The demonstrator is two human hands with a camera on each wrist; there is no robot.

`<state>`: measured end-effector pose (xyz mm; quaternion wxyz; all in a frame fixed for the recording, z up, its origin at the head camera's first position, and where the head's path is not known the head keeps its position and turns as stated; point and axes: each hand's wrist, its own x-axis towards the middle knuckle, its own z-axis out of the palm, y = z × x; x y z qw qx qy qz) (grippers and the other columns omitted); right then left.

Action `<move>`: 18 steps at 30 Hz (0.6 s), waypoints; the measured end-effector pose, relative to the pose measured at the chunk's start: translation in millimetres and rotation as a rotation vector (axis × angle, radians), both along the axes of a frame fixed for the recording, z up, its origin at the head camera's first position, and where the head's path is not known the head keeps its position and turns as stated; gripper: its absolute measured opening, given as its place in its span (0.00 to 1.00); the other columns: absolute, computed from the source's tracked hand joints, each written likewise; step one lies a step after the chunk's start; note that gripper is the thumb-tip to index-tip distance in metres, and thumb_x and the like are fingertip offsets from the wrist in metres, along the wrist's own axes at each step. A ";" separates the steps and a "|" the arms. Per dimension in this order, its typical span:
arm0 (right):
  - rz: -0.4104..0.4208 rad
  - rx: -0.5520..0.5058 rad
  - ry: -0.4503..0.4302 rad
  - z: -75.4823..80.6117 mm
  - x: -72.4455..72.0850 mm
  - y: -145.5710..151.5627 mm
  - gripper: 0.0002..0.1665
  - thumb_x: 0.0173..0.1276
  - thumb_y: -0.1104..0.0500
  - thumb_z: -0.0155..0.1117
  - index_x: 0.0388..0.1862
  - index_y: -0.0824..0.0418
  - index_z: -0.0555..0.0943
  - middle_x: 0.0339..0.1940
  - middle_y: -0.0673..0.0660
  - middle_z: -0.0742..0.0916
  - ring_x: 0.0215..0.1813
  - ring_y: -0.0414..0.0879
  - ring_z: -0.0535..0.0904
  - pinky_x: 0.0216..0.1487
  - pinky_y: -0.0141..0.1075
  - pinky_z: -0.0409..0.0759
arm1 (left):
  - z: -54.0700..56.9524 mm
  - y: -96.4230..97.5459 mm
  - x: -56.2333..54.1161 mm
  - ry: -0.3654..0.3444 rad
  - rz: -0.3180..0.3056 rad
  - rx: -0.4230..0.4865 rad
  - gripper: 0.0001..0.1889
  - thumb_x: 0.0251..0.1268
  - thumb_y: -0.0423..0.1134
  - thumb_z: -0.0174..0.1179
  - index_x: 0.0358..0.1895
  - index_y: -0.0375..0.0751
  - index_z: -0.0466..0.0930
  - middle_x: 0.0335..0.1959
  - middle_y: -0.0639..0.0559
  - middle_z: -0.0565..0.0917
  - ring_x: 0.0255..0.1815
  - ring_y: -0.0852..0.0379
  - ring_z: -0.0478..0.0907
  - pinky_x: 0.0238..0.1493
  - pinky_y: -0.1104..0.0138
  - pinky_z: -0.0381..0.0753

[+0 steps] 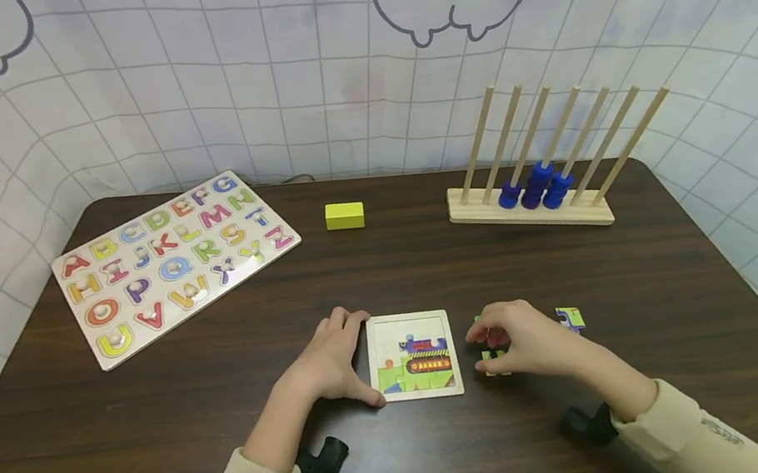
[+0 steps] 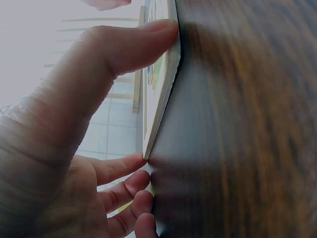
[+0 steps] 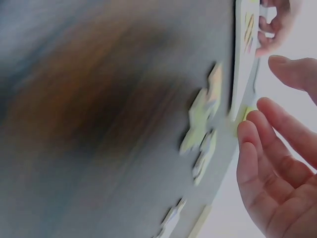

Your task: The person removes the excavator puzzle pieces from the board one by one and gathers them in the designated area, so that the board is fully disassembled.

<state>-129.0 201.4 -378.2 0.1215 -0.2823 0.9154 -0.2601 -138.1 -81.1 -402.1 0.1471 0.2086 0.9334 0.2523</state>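
Note:
My left hand [image 1: 329,364] holds a square wooden jigsaw tray [image 1: 408,317] by its left side, thumb at the near corner and index fingertip at the far one. Joined pieces in the tray show a colourful tracked vehicle [image 1: 428,363]; its upper and left parts are bare. To the right of the tray, my right hand [image 1: 529,337] hovers close over loose jigsaw pieces [image 3: 198,119], its thumb and fingers apart with nothing between them in the right wrist view. It partly hides those pieces in the head view. Another loose piece [image 1: 571,318] lies beyond its wrist.
An alphabet board [image 1: 237,277] with knobbed letters lies at the back left. A yellow block [image 1: 344,215] sits behind the tray. At the back right stands a wooden peg rack [image 1: 481,212] with upright rods and blue rings [image 1: 540,178]. White grid-patterned cloth [image 1: 316,53] hangs behind the table.

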 end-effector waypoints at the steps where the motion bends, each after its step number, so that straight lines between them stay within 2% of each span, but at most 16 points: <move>1: 0.000 -0.001 -0.002 0.5 -0.8 -3.2 0.17 0.49 0.57 0.73 0.38 0.62 0.83 0.33 0.51 0.82 0.33 0.42 0.77 0.36 0.34 0.77 | 0.0 -0.2 0.0 0.001 -0.001 -0.003 0.57 0.24 0.53 0.79 0.65 0.38 0.59 0.51 0.47 0.65 0.48 0.50 0.62 0.50 0.60 0.67; 6: 0.016 -0.010 0.006 2.0 -5.1 -18.8 0.17 0.49 0.57 0.73 0.38 0.62 0.83 0.33 0.52 0.82 0.34 0.43 0.76 0.37 0.36 0.77 | -0.3 -0.6 0.1 0.006 0.001 -0.001 0.57 0.23 0.53 0.79 0.65 0.38 0.59 0.52 0.47 0.65 0.49 0.50 0.62 0.50 0.60 0.67; 11: 0.044 -0.021 0.012 -0.1 -11.8 -31.4 0.18 0.49 0.57 0.73 0.39 0.62 0.83 0.31 0.51 0.82 0.33 0.42 0.75 0.36 0.33 0.76 | 0.3 -0.4 0.1 0.003 0.001 -0.006 0.57 0.23 0.53 0.79 0.65 0.38 0.59 0.51 0.47 0.65 0.49 0.50 0.62 0.50 0.60 0.67; 18: 0.068 -0.021 -0.024 -4.2 -18.2 -49.3 0.21 0.50 0.54 0.73 0.42 0.63 0.83 0.31 0.50 0.81 0.30 0.43 0.74 0.28 0.29 0.72 | 0.9 0.5 -0.9 -0.012 0.002 -0.022 0.56 0.24 0.53 0.78 0.65 0.39 0.59 0.52 0.48 0.64 0.50 0.50 0.62 0.51 0.60 0.67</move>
